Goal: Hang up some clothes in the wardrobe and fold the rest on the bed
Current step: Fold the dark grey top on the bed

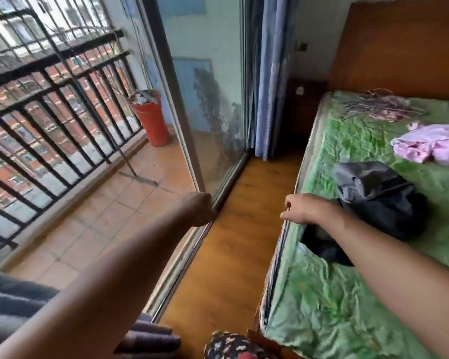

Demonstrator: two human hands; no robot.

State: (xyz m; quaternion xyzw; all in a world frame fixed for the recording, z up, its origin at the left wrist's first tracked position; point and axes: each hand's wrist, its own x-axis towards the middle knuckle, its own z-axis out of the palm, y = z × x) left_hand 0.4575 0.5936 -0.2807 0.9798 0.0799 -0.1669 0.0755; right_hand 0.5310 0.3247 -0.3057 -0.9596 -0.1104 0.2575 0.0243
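Clothes lie unfolded on the bed [347, 294]: a dark grey garment [379, 195] just beside the right hand [306, 209], a lilac garment [433, 145] farther off. Nothing looks hung or folded yet; no wardrobe shows. The left hand [198, 208] grips the glass door [213, 99] by its edge; the right fingers hang loosely curled, holding nothing. No writing is legible.

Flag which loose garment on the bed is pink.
The crumpled pink garment toward the headboard; the dark grey garment by the right hand isn't.
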